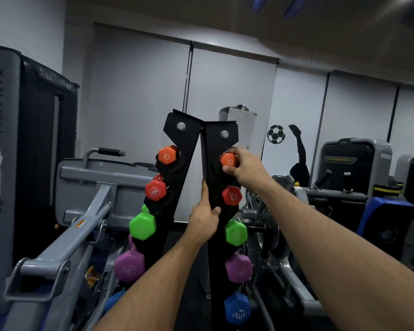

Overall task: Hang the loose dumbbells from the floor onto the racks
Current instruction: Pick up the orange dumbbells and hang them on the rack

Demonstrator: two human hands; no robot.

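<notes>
We are gripping the orange dumbbell (228, 160) with our right hand (243, 168), fingers curled round its head at the top slot of the right rack (216, 168), near its upper edge. Our left hand (204, 219) is pinching that rack's inner edge, thumb in front. The left rack (177, 149) is leaning beside it, full.

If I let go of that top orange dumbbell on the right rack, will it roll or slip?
Probably not: the orange dumbbell has flat hexagonal ends and seems seated in the rack slot. Its coating looks matte, likely grippy. The right hand grips it easily, so probably light.
</notes>
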